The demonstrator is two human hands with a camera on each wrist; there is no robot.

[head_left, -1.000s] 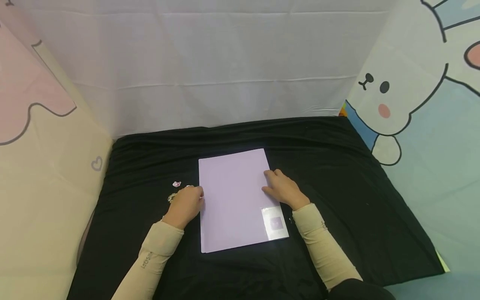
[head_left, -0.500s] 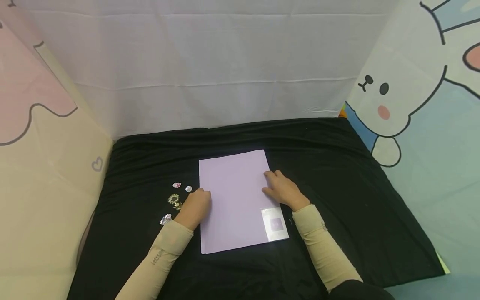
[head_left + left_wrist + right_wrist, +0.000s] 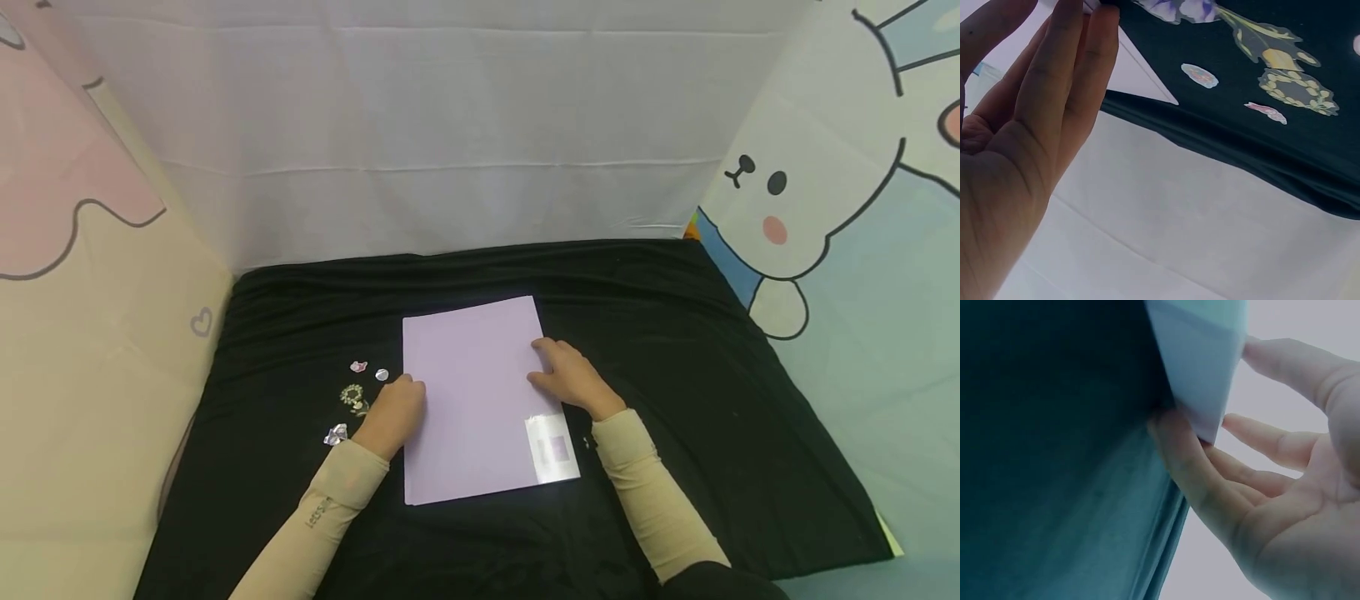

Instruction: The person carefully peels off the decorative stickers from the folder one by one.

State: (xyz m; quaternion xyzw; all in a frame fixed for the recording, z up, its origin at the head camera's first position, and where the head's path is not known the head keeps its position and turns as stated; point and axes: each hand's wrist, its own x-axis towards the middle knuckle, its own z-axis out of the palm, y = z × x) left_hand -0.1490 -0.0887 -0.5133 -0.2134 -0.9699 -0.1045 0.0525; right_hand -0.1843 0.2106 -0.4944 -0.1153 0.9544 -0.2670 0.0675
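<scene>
A closed lilac folder (image 3: 472, 400) lies on the black cloth, with a clear label pocket (image 3: 552, 448) at its lower right corner. My left hand (image 3: 392, 417) pinches the folder's left edge; its fingertips are partly hidden in the head view. In the left wrist view, the left fingers (image 3: 1047, 81) reach to that edge. My right hand (image 3: 573, 379) rests at the folder's right edge, thumb and forefinger touching the cover. From the right wrist view, the right fingers (image 3: 1194, 465) lie spread and relaxed along the thick side.
Left of the folder lie several sticker-like cutouts: a pink one (image 3: 358, 367), a round one (image 3: 382, 375), a yellowish wreath (image 3: 351, 394) and a purple flower (image 3: 336, 434). Black cloth (image 3: 712, 450) covers the work surface. White fabric (image 3: 450, 142) hangs behind it.
My left hand has moved right onto the folder's left edge, uncovering the cutouts beside it. My right hand and the folder have stayed in place; the head view has shifted slightly.
</scene>
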